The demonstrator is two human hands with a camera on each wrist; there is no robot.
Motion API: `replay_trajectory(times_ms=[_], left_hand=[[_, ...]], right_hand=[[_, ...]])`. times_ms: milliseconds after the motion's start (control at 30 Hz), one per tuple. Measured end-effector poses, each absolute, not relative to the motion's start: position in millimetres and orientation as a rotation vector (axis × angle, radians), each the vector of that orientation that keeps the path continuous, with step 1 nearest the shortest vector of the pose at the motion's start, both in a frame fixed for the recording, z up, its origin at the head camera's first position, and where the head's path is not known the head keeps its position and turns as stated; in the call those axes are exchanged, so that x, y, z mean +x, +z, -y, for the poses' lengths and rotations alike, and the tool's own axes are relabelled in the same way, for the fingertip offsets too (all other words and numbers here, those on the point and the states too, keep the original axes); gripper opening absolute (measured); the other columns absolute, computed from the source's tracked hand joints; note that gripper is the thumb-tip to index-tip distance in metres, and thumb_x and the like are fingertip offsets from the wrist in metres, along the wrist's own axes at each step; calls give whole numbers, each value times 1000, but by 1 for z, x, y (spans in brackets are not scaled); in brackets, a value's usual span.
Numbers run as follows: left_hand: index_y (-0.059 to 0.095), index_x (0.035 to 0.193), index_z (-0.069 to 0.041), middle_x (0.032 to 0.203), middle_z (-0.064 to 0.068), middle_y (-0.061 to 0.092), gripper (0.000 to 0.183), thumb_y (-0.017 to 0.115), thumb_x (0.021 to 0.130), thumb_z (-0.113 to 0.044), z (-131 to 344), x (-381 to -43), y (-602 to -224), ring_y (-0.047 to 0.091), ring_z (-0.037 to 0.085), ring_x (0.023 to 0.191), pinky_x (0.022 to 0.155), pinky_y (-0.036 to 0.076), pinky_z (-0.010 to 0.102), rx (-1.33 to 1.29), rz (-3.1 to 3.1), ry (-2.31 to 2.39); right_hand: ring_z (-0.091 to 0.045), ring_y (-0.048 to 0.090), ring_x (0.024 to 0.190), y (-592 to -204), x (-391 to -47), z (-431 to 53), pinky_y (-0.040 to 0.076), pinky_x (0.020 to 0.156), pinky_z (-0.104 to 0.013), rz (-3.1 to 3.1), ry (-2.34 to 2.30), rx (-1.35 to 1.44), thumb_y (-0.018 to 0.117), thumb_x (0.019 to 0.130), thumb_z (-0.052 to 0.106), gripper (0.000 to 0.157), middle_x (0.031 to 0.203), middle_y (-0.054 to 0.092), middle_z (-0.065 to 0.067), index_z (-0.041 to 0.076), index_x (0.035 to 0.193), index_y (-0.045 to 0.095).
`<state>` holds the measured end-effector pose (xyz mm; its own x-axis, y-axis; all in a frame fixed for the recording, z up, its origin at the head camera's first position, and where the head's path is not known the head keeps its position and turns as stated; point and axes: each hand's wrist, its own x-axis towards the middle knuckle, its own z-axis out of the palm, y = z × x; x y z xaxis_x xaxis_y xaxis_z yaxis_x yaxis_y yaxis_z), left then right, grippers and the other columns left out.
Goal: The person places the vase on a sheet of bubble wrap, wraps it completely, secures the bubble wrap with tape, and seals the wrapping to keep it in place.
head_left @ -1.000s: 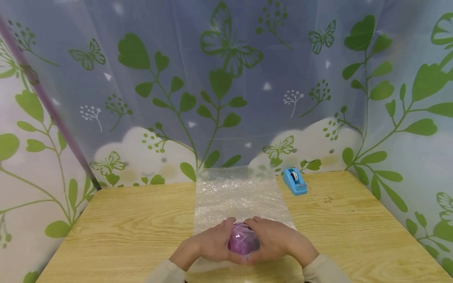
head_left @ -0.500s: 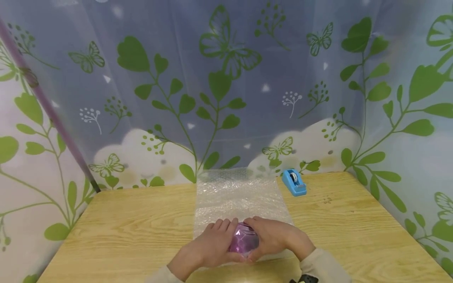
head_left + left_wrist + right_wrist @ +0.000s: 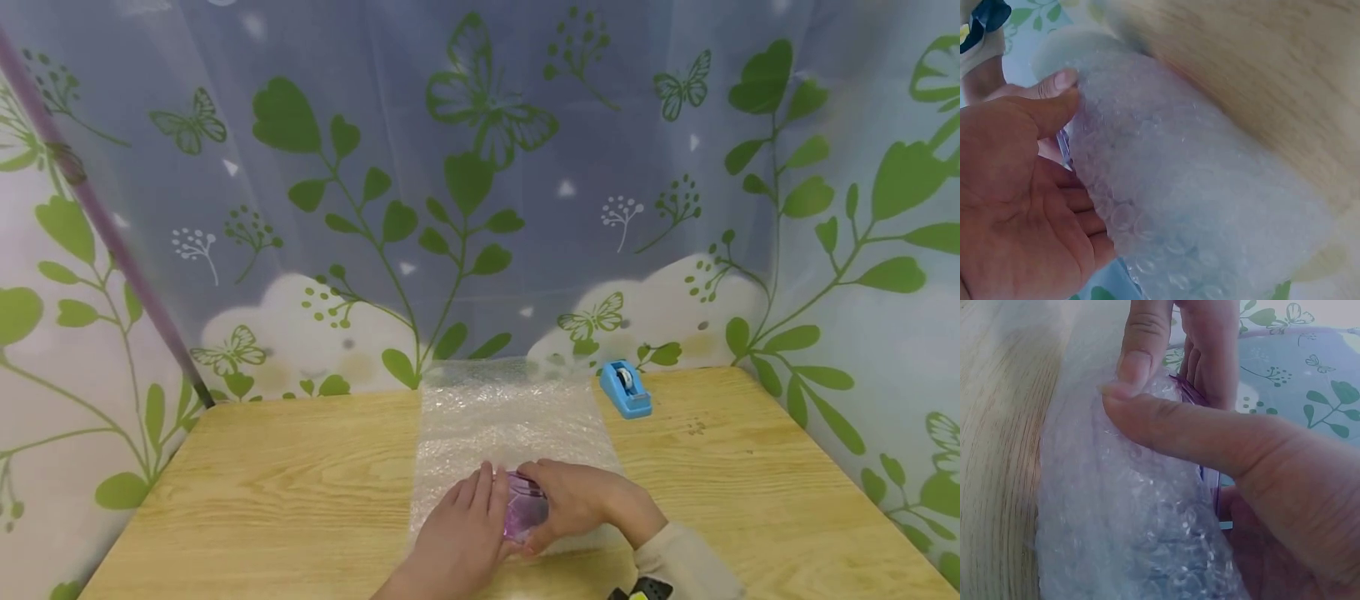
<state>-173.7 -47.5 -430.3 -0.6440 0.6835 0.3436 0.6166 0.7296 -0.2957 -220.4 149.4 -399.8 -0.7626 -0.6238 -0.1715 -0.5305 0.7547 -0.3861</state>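
Observation:
A purple, clear, faceted object (image 3: 527, 510) sits between both hands at the near end of a bubble wrap sheet (image 3: 513, 425). Its exact kind does not show. My left hand (image 3: 463, 529) covers its left side, fingers pointing forward over it. On the other side, my right hand (image 3: 585, 498) grips it with the thumb near me and fingers at the far side. Both wrist views show the bubble wrap (image 3: 1179, 169) folded up over its near face, each thumb pressing the wrap; the thumbtips meet in the right wrist view. Only a purple edge (image 3: 1211, 484) peeks out there.
A blue tape dispenser (image 3: 627, 390) stands at the back right of the wooden table (image 3: 285, 483). The wrap stretches to the table's back edge. A curtain (image 3: 360, 208) printed with leaves and butterflies hangs behind and at both sides.
My left hand has shifted right and forward over the purple object, covering more of its left side. My right hand stays nearly in place, and a watch now shows at that wrist.

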Motion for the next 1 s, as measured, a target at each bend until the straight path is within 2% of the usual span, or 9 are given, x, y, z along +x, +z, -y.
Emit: replay_trajectory(times_ms=[133,333,467,567,700,833,1000], left_hand=[[45,132,9,130,26,51,81,60,85,-55,48,-172,-440,49,31,123,98,42,37,-943,2451,224],[40,136,11,135,29,45,77,53,88,-49,48,-170,-445,45,34,126,100,39,43,-937,2441,216],[38,138,9,139,28,42,94,61,72,-53,45,-167,-443,42,34,128,103,36,44,-893,2529,236],[38,138,8,139,27,42,97,68,65,-48,41,-165,-443,42,34,129,104,34,44,-826,2592,275],[40,135,9,133,27,47,88,72,65,-34,37,-163,-447,47,34,122,102,37,43,-766,2585,280],[42,131,7,124,23,52,86,77,61,-28,37,-169,-456,51,31,116,102,38,40,-772,2499,235],[45,127,3,112,15,52,78,76,60,-22,40,-180,-463,52,26,105,98,40,37,-799,2394,225]], right_hand=[[-15,56,103,-399,-222,-148,45,91,-35,-2658,-450,-914,79,65,56,87,112,60,-2,4,129,52],[-18,56,108,-397,-225,-148,44,94,-38,-2637,-444,-899,78,66,58,88,118,59,-3,5,130,52],[-17,55,109,-398,-227,-149,44,95,-38,-2615,-461,-887,78,67,57,86,118,59,-2,6,131,51],[-16,56,107,-398,-228,-149,44,94,-38,-2600,-468,-869,78,68,56,85,117,59,-1,6,131,51],[-17,55,109,-398,-229,-149,44,95,-40,-2585,-473,-836,78,68,55,87,120,59,-2,5,133,50],[-16,54,107,-399,-232,-151,44,93,-38,-2577,-493,-805,78,68,54,84,119,59,-1,5,131,50],[-14,54,106,-398,-233,-151,43,93,-38,-2558,-500,-758,79,68,54,83,118,58,1,7,130,51]])
